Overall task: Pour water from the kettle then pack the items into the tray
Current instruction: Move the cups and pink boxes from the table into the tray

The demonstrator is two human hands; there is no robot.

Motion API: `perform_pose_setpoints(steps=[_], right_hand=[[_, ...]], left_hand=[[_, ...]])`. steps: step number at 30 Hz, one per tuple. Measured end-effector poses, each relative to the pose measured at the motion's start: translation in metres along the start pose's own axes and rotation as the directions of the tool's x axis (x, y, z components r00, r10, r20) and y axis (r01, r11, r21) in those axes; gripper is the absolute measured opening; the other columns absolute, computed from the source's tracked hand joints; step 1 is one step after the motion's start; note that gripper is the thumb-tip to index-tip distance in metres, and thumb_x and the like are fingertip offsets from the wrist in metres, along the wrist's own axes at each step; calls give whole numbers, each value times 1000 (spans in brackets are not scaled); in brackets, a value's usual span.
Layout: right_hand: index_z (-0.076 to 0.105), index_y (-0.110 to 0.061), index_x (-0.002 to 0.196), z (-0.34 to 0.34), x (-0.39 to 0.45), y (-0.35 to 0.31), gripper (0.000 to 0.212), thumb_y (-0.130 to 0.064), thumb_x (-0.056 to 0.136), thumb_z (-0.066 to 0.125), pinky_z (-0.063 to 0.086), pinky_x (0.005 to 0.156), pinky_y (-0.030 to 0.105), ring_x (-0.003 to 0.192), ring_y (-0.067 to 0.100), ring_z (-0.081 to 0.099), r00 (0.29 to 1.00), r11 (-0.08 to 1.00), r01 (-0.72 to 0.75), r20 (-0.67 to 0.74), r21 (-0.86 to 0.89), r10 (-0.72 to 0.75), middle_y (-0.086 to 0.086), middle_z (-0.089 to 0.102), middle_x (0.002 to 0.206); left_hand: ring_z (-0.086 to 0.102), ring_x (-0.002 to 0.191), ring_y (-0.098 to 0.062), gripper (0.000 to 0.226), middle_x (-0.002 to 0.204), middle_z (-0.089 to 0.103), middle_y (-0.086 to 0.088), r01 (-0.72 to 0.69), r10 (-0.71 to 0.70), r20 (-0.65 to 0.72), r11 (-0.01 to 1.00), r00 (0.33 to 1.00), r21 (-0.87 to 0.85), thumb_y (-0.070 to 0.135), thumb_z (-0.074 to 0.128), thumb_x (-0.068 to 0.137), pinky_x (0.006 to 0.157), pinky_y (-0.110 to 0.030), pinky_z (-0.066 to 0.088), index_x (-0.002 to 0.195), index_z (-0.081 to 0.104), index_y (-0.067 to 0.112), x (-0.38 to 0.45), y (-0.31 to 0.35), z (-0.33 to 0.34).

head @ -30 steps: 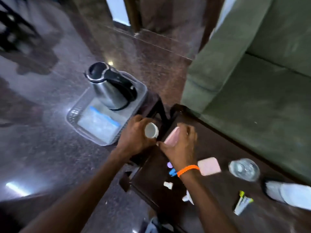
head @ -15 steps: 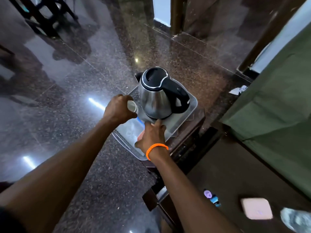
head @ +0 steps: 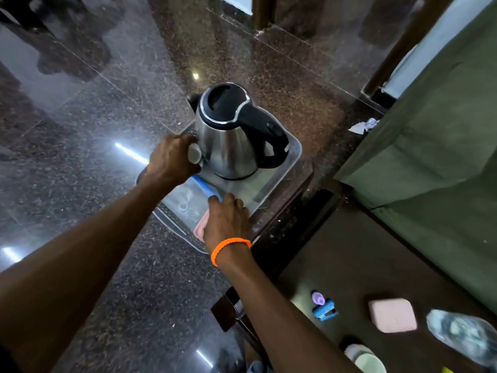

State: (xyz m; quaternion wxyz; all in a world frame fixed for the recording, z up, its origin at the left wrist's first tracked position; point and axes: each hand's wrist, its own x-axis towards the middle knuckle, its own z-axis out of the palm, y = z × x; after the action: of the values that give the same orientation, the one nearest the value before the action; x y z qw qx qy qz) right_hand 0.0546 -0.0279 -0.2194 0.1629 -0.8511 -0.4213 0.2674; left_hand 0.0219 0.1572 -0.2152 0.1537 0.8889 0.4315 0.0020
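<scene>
**Packing phase: both hands loading the tray beside the kettle**

- Kettle (head: 231,135): steel body, black lid and handle, upright in the clear plastic tray (head: 291,162), centre frame. Lid closed. The tray sits on a small dark stand (head: 295,189) over the granite floor.
- Left hand (head: 173,160): fingers curled around a small white cup (head: 195,154), held at the tray's left side and touching or nearly touching the kettle wall. Judgement: the cup is being tucked into the gap left of the kettle, the only free slot on that side.
- Right hand (head: 227,219), with orange wristband (head: 228,247): fingers bent downward over a pink soap-like bar (head: 200,224) at the tray's near edge, fingertips close to a clear zip bag with a blue strip (head: 188,200). Whether it grips the bar or just presses it flat cannot be told; the hand covers most of it.
- Zip bag lies flat on the tray floor in front of the kettle, so flat items go low and the tall item at the back.
- Not yet packed, lower right of frame on the dark table (head: 349,265): a second pink bar (head: 392,314), a small purple and blue item (head: 324,308), a clear plastic bottle (head: 462,335) and a white cup-like thing (head: 368,359), partly cut off.
- Judgement: pouring looks done; packing is partway. Risk: bumping the kettle while seating the cup.
</scene>
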Motion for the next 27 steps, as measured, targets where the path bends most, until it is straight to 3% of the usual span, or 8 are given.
perform_pose_setpoints(steps=[4,8,13,15,18,21,23,27], right_hand=[[59,-15,134,-7,-10,9,49,-22,87,71,39,104,48,121,38,48,997,998,55,-52,40,-53,14,53,131],[63,-12,126,-16,-45,41,51,-31,81,77,44,98,48,118,38,51,957,987,93,-285,132,-52,15,57,124],[70,-14,121,-30,-137,136,41,-32,84,75,43,96,43,116,34,58,875,978,-125,-446,166,188,12,63,124],[73,-13,118,-30,-187,183,40,-26,81,81,47,95,44,112,37,63,818,947,-275,-478,163,320,13,68,119],[75,-10,118,-20,-268,245,51,-19,70,89,52,93,52,110,45,66,724,833,-530,-427,159,542,19,71,118],[64,-18,138,-6,-348,293,71,-26,71,87,49,97,53,124,45,57,611,651,-753,-264,95,746,18,62,137],[37,-33,158,5,-389,314,96,-38,74,84,45,105,50,142,37,38,552,557,-830,-109,21,826,10,37,160],[10,-48,161,24,-436,350,120,-14,71,82,46,107,46,150,31,18,603,604,-797,76,5,794,0,3,168]], left_hand=[[55,121,-45,70,134,63,-20,-59,63,-128,998,990,39,26,88,67,92,-54,51,131,61,14,-12,4,10],[52,122,-42,61,135,61,-22,-32,-25,-380,989,925,-145,34,70,79,103,-48,41,133,57,8,-50,32,31],[47,130,-41,70,140,55,-19,87,-247,-390,918,887,-386,35,70,79,110,-45,33,142,51,11,-137,126,63],[48,125,-43,64,134,57,-23,10,-154,-312,908,937,-419,31,71,82,108,-49,37,139,54,8,-181,171,83],[57,116,-38,47,123,66,-14,-229,211,-93,847,973,-480,28,75,81,102,-47,44,124,66,8,-253,234,117],[61,117,-31,54,124,67,-5,-336,468,248,837,848,-431,43,80,72,102,-43,48,119,72,17,-321,281,152],[55,128,-27,73,137,59,-1,-418,523,409,849,747,-322,52,79,65,104,-44,46,131,64,23,-352,293,176],[42,138,-26,90,153,41,5,-490,480,519,862,707,-130,42,79,67,101,-45,48,149,44,31,-376,293,209]])
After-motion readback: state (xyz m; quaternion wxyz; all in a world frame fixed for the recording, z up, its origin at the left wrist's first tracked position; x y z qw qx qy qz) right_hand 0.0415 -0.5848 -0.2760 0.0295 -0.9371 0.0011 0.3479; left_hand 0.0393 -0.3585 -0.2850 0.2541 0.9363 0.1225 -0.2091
